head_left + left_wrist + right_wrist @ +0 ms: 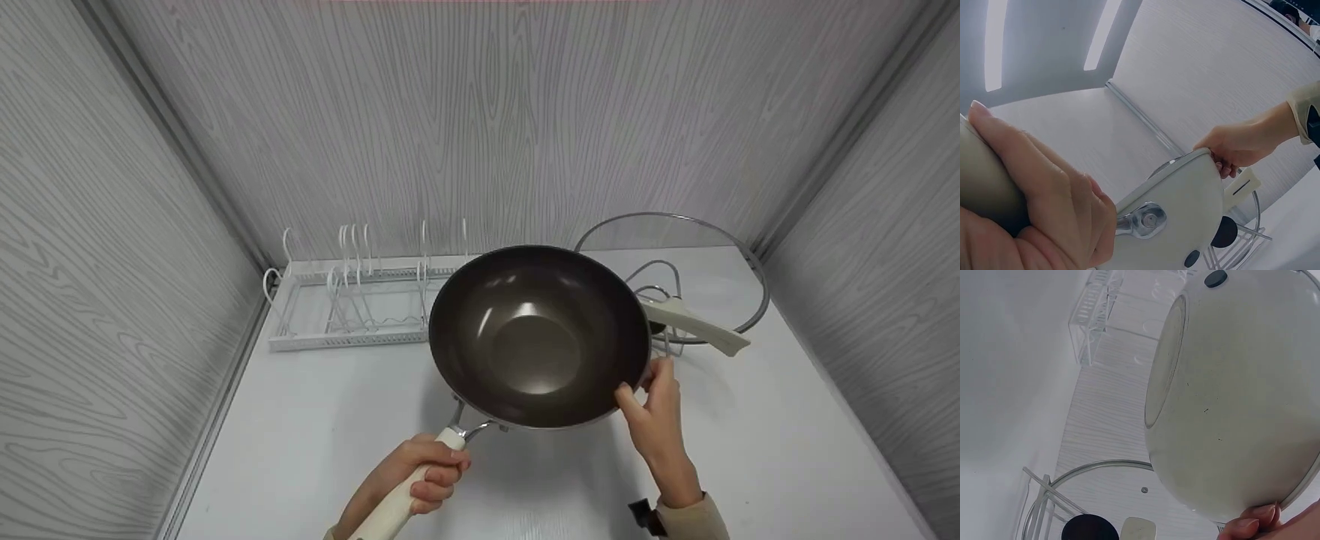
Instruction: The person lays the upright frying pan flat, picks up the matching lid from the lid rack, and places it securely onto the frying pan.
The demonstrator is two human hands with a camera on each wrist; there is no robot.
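Observation:
A wok (535, 352), dark brown inside and cream outside, is held tilted above the white table, its inside facing the head camera. My left hand (427, 469) grips its long cream handle (391, 511) at the lower left. At the opposite side, my right hand (658, 412) pinches the rim, thumb on the inside and fingers behind. The right wrist view shows the wok's pale outer wall (1235, 399) with those fingertips (1264, 510) against it. In the left wrist view, a metal bracket (1148, 220) joins the handle to the wok.
Behind the wok on the left stands a white wire dish rack (345, 343). At the back right, a glass lid (763, 292) with a grey rim leans upright in a wire stand (660, 262), a long cream handle (701, 330) jutting from it. Wood-grain panels (480, 127) enclose the table (300, 450).

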